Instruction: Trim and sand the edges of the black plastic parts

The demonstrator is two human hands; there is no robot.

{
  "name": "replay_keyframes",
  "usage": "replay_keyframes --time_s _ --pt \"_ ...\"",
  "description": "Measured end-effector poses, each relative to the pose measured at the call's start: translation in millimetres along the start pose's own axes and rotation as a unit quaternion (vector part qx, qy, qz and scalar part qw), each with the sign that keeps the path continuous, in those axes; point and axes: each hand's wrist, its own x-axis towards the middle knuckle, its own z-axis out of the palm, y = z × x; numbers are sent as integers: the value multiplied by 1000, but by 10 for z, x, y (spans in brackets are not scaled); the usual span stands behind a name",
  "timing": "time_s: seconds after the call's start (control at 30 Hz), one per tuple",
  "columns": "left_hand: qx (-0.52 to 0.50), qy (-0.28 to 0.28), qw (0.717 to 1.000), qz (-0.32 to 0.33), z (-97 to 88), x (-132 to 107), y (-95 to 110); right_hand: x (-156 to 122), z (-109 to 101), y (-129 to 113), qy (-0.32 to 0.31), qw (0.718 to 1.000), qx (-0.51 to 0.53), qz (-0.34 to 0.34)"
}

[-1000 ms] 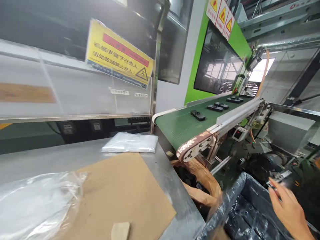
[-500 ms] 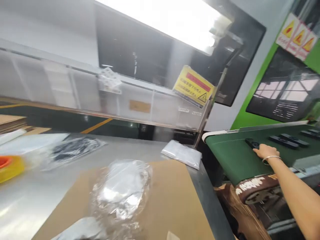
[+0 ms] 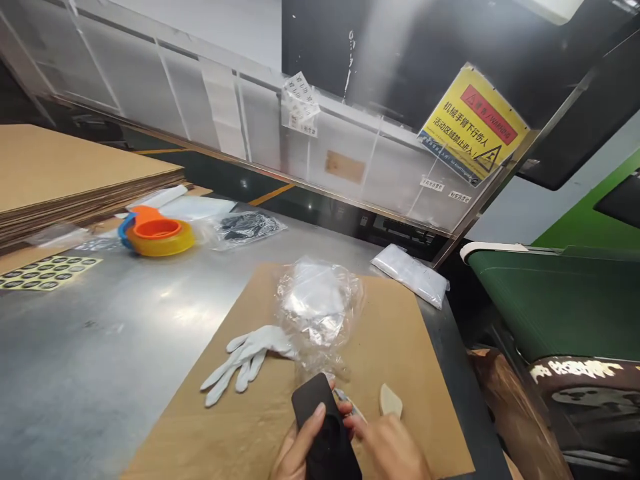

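The black part (image 3: 330, 437) was over the near edge of the cardboard sheet (image 3: 400, 333), right of that edge's middle. Its long axis ran mostly front to back and slanted: the rounded far end pointed away from the person and a little toward the sheet's left side, while the near end slanted right. The left hand (image 3: 293, 457) was closed around it, thumb flat on the upper face. The right hand (image 3: 395, 450), blurred, was just beside the part's right edge with fingers curled, near a slim pale piece (image 3: 356, 410); whether it gripped anything could not be told.

A clear plastic bag (image 3: 317, 300) with whitish contents lay on the sheet's far half. Another clear bag (image 3: 253, 228), holding something dark, lay beyond the sheet to the left. A flat white packet (image 3: 413, 275) sat by the sheet's far right corner. The contents of the brown bag (image 3: 520, 413), right of the sheet, could not be made out.
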Motion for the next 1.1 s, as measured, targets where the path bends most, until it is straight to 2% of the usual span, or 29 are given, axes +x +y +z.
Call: replay_keyframes --time_s 0.07,0.13,0.2,0.27,0.33,0.43,0.5,0.53,0.57,0.63,0.7,0.8,0.87,0.93,1.0,1.1 --pt "55 0 997 52 -98 -49 45 -57 91 167 -18 994 14 111" --pt "131 -45 985 105 -244 -111 80 -124 172 413 -41 973 -24 226" --pt "206 -90 964 142 -391 -173 100 -183 262 625 -70 960 -31 270" --pt "273 -116 940 169 -498 -228 125 -199 311 728 -89 959 -10 268" --pt "341 -137 910 195 -548 -277 172 -147 269 677 -99 961 14 259" --pt "428 -181 855 229 -540 -335 278 46 59 300 -104 967 88 216" --pt "466 -216 823 244 -522 -367 342 201 -82 -72 -84 967 204 129" --pt "479 -225 811 249 -521 -383 366 270 -129 -255 -76 963 252 59" --pt "491 -226 803 252 -528 -401 385 327 -157 -418 -49 960 276 -13" --pt "513 -211 793 252 -569 -443 413 399 -169 -649 -21 963 258 -71" --pt "528 -197 790 240 -629 -487 433 417 -158 -745 -36 968 239 -74" --pt "540 -211 789 204 -705 -537 454 395 -149 -760 -70 963 252 -61" --pt "544 -213 789 190 -730 -549 454 380 -147 -778 -57 963 254 -66" --pt "525 -223 802 178 -744 -548 440 366 -137 -820 -27 962 262 -72" --pt "466 -233 842 143 -757 -542 409 340 -106 -863 -13 954 296 -43" --pt "302 -219 926 62 -784 -522 328 248 29 -915 -11 920 384 74"
